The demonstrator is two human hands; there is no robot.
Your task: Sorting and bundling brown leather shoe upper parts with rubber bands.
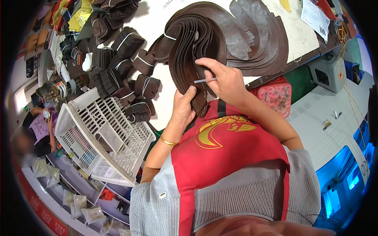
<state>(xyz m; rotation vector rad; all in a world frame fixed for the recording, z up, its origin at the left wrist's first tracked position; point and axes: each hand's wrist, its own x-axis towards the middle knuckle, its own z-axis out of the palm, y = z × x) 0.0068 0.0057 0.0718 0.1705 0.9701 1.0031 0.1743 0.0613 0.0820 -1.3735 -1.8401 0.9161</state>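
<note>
Curved dark brown leather-like pieces stand fanned out in a bundle at the table's near edge. My left hand is closed round the bundle's lower end, thumb on top, with a gold bangle on that wrist. In my right hand is a thin silver pen-like stick, pointing left toward the pieces. The fingers of this hand are bent and close to the bundle's right side; its tip's exact contact is unclear. Behind lies a wide fan of similar brown pieces.
Several tied dark bundles cover the table's left side. A white plastic crate stands tilted at the left. Right of me are a red basket and a pale machine surface. Another person is at far left.
</note>
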